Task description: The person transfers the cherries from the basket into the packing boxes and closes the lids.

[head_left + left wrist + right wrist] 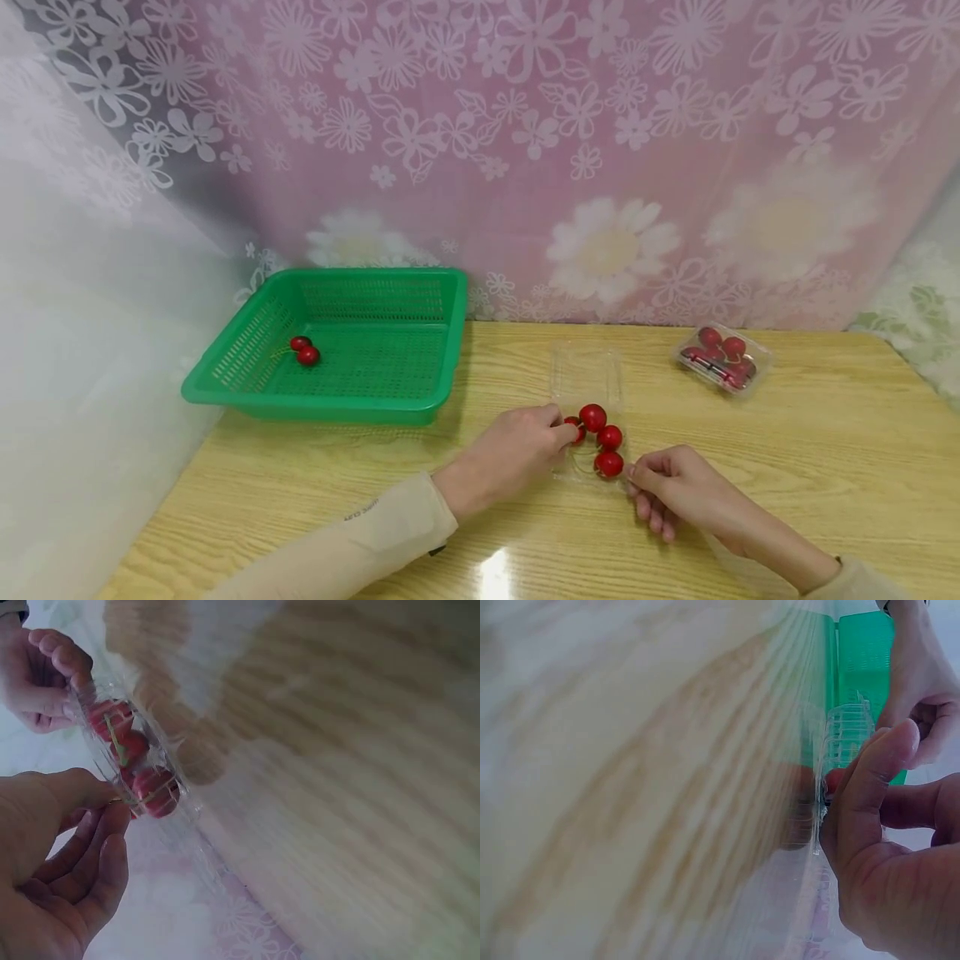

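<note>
An open clear plastic box (588, 375) lies on the table with its lid folded back. Several red cherries (609, 464) with green stems fill its front half. My left hand (517, 454) reaches in from the left, and its thumb and forefinger pinch a cherry (573, 429) by the stem side; the fingers partly cover that fruit. On the box's right edge, my right hand (693, 492) grips the rim between thumb and forefinger, its other fingers loosely curled. The left wrist view has both hands, left (67, 847) and right (49, 679), at the box wall.
A green plastic basket (345, 408) stands at the back left, with two joined cherries (306, 353) inside. At the back right sits a closed clear box (765, 358) packed with cherries. Behind the wooden table (825, 450) hangs a pink flowered curtain (480, 167).
</note>
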Demonstrator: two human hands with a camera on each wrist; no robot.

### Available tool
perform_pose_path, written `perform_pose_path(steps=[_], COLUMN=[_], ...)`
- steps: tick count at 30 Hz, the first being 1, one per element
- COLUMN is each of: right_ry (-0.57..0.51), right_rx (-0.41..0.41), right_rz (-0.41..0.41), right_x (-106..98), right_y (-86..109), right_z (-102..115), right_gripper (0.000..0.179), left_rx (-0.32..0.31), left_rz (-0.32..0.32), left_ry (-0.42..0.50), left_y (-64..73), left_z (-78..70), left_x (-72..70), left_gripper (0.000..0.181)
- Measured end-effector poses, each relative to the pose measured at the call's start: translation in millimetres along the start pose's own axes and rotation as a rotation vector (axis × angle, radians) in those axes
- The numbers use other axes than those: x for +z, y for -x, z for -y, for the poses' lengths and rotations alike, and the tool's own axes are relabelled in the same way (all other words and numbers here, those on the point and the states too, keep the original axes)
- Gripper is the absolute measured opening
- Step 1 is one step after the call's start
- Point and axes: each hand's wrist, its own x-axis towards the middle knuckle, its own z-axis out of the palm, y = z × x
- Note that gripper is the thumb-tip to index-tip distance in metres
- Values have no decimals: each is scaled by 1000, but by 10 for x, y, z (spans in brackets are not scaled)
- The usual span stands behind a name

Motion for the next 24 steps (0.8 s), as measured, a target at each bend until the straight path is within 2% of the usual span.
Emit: perform_pose_path(steps=[3, 9, 12, 17, 24], right_ry=[3, 8, 11, 11, 7], right_rx=[2, 3, 5, 3, -2], right_rz=[-3, -5, -9, -10, -6], right_x=[-5, -11, -16, -17, 1], right_y=[-5, -11, -9, -3, -1], right_z=[0, 0, 5, 7, -5], right_gripper=[33, 34, 34, 34, 33], left_rx=[26, 44, 50, 46, 4], left_rz=[14, 78, 79, 79, 123], left_ry=[-70, -303, -365, -325, -157], left_y=[5, 12, 5, -28, -81], left_z=[-62, -199, -242, -247, -191], left_x=[-5, -93, -119, -55, 33], left_gripper=[3, 9, 12, 13, 13])
